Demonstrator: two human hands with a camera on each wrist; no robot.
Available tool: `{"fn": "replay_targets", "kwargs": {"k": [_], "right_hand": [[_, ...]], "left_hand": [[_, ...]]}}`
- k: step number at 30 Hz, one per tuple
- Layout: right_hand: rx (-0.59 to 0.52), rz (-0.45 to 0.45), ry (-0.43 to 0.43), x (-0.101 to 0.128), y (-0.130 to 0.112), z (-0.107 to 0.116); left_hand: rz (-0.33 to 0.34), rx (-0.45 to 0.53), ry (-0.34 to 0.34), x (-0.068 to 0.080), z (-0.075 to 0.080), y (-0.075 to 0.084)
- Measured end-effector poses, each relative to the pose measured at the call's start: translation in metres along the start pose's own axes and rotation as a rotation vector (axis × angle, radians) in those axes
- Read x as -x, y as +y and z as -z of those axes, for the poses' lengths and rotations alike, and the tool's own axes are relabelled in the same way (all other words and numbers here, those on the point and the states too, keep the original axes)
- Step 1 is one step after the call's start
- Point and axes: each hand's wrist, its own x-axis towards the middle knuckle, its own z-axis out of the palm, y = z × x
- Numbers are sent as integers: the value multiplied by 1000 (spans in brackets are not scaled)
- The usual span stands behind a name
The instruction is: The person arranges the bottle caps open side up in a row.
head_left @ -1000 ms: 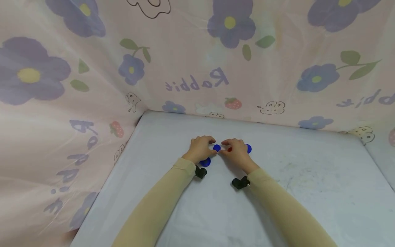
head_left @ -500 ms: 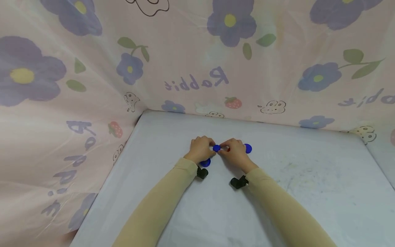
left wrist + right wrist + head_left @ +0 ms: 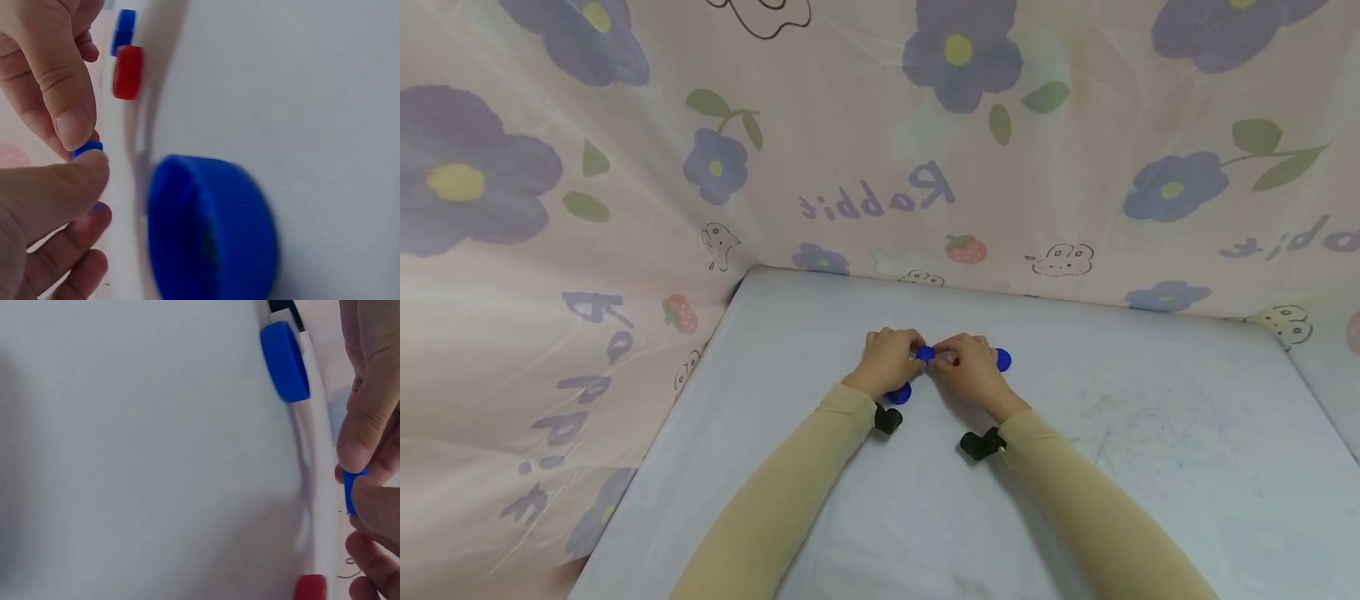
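Between my two hands is a small blue bottle cap point(image 3: 926, 353), pinched from both sides by thumbs and fingers. My left hand point(image 3: 883, 360) grips its left side and my right hand point(image 3: 973, 367) its right side. The left wrist view shows only a sliver of this cap point(image 3: 87, 149), as fingers cover the rest. A red bottle cap point(image 3: 129, 72) stands on the table near my right hand, mostly hidden by it in the head view. Beside my left wrist lies a larger blue cap point(image 3: 899, 393), its hollow side showing in the left wrist view.
Another blue cap point(image 3: 1003, 360) lies just right of my right hand. Black wrist camera mounts point(image 3: 889, 419) hang below both wrists. The white table point(image 3: 1075, 517) ends at a flower-printed curtain point(image 3: 880, 150) behind and on the left.
One second ago the blue cap lay between spread fingers. Both hands have since closed in and pinched it, and it has moved slightly up in the head view.
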Motion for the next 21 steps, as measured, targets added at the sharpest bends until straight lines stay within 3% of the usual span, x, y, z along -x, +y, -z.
{"fn": "replay_targets", "kwargs": {"k": [14,21], "right_hand": [[-162,38,-9,25,-4,9],[-215,34,-16,35,-6,6]], "left_hand": [[-42,173,1,29,10,6],[-62,172,-5,37,8,6]]}}
